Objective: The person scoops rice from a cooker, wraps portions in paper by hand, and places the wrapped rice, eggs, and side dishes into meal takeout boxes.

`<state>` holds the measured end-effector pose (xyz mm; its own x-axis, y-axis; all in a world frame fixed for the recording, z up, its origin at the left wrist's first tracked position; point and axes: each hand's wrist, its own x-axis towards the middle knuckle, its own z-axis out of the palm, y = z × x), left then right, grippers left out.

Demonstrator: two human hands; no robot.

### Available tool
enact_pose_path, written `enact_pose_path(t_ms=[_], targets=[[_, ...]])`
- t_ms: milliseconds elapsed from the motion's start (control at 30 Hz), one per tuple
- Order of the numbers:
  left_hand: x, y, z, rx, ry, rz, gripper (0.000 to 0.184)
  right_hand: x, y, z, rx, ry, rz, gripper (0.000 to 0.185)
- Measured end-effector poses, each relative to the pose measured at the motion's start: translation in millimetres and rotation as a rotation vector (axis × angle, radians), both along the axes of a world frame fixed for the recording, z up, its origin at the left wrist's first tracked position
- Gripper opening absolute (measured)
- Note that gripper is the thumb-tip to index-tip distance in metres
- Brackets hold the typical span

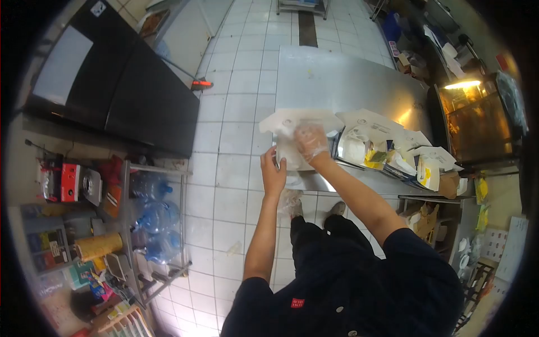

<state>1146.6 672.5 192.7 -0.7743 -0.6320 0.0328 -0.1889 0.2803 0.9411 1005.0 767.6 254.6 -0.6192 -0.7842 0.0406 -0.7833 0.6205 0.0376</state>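
Observation:
An open white box [283,126] with a raised printed flap sits at the near left corner of the steel table [331,76]. My left hand [273,169] is bare and rests against the box's near left side, thumb and fingers apart. My right hand [312,145] wears a clear plastic glove and reaches into or over the box; its fingers are blurred, and whatever they may hold is hidden. Just right of it stand more open white boxes [355,147] with yellow and dark packets [375,158] inside.
A lit glass warming cabinet [474,118] stands at the right. A black refrigerator [129,84] is at the left, above a metal rack [160,168] with large water bottles [156,216]. An orange-tipped handle [202,84] lies near the tiled floor's upper left.

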Motion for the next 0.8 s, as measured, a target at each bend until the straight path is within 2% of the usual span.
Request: enact_pose_path(t_ms=[33, 133, 233, 333, 400, 433, 467, 500, 533, 600, 667, 700, 733, 767, 800], targets=[[2, 2, 2, -0.005, -0.020, -0.001, 0.052, 2, 0, -14, -0.015, 0.078, -0.034, 0.020], [1, 5, 10, -0.156, -0.092, -0.023, 0.057, 0, 1, -33, -0.010, -0.114, 0.051, 0.020], [-7, 6, 19, -0.348, -0.196, -0.100, 0.063, 9, 6, -5, 0.035, -0.173, 0.031, 0.021], [-19, 7, 19, -0.550, -0.288, -0.155, 0.062, 6, 15, 13, 0.078, -0.233, -0.099, 0.026], [-28, 13, 9, -0.695, -0.398, -0.209, 0.059, -5, 4, -20, 0.110, -0.482, -0.065, 0.029], [-30, 5, -14, -0.816, -0.387, -0.229, 0.059, -14, 4, -28, 0.123, -0.604, -0.062, 0.031], [-33, -7, -36, -0.930, -0.354, -0.268, 0.060, 14, 27, 42, 0.165, -0.500, 0.097, 0.039], [-28, -16, -44, -0.984, -0.211, -0.359, 0.061, 23, 8, -59, 0.004, -0.456, 0.134, 0.045], [-28, -26, -47, -1.005, -0.174, -0.415, 0.060, 33, 19, -30, -0.143, -0.495, 0.128, 0.042], [-22, -26, -34, -1.017, -0.184, -0.438, 0.060, 64, 53, 17, -0.630, -0.524, 0.143, 0.038], [-17, -18, -14, -1.069, -0.246, -0.329, 0.059, 82, 129, 58, -1.014, -0.503, 0.239, 0.033], [-12, -6, -6, -1.102, -0.281, -0.236, 0.059, 93, 176, 77, -1.125, -0.471, 0.295, 0.032], [-7, 9, 6, -1.125, -0.307, -0.119, 0.059, 105, 238, 107, -1.120, -0.411, 0.324, 0.031], [-2, 27, 15, -1.133, -0.317, 0.000, 0.059, 115, 283, 93, -1.295, -0.416, 0.386, 0.032], [3, 50, 25, -1.127, -0.313, 0.107, 0.059, 129, 333, 77, -1.276, -0.392, 0.298, 0.036]])
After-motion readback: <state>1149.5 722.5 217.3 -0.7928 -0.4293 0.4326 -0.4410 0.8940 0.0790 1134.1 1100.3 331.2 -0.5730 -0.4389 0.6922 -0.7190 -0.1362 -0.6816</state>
